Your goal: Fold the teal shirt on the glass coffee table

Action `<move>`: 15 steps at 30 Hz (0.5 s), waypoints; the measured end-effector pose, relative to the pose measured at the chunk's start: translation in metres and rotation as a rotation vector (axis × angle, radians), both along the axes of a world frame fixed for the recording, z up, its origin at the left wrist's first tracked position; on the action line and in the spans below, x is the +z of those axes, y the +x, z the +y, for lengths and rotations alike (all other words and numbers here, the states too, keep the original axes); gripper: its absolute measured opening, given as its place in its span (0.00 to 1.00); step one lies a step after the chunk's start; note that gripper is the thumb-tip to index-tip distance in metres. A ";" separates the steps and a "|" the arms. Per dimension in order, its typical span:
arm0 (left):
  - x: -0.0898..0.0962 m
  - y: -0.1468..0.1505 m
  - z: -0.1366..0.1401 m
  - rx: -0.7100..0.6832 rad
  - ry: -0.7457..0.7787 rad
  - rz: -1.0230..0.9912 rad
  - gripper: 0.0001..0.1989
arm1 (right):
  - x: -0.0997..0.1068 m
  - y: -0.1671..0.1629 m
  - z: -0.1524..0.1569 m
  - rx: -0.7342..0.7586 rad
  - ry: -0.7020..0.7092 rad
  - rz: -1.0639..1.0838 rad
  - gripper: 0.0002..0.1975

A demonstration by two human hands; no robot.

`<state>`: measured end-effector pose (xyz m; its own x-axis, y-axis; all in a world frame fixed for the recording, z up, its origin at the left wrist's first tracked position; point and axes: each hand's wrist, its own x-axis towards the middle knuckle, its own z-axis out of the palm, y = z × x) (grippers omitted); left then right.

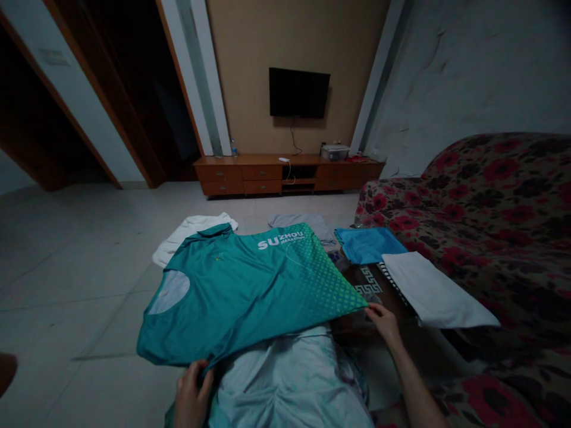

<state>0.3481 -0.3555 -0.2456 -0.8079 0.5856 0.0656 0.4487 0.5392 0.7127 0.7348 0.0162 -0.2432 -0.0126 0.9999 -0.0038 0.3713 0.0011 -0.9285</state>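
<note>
A teal sleeveless running shirt [250, 285] with white "SU ZHOU MARATHON" lettering lies spread out sideways in front of me. Its green dotted hem end points right, and the neck and armhole are on the left. My right hand [384, 324] pinches the hem corner between thumb and fingers. Closed on the near edge, my left hand [193, 392] holds the shirt below the armhole. Under the shirt's near side is a pale, crumpled, tie-dye-like cloth [285, 380]. Part of the surface beneath is hidden.
Beyond the shirt lie a white garment [191, 229] and a grey folded one [307, 223]. A blue folded garment [370, 244] and a white one [437, 288] rest on a dark table [368, 279]. A floral sofa [482, 196] stands right; a TV cabinet [263, 172] is at the back.
</note>
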 end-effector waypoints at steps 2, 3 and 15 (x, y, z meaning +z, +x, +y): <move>0.006 0.004 -0.001 -0.003 -0.023 0.026 0.16 | 0.000 0.000 -0.004 0.040 -0.102 0.049 0.18; 0.008 0.006 -0.001 -0.013 -0.030 0.016 0.16 | 0.000 -0.001 -0.006 0.067 -0.163 0.082 0.19; 0.005 0.003 -0.021 -0.317 -0.181 0.085 0.17 | -0.016 0.021 0.002 0.003 -0.338 0.225 0.19</move>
<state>0.3513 -0.3766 -0.2403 -0.5806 0.8142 -0.0026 0.6672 0.4776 0.5716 0.7558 0.0179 -0.2588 -0.0532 0.9427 -0.3293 0.1592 -0.3175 -0.9348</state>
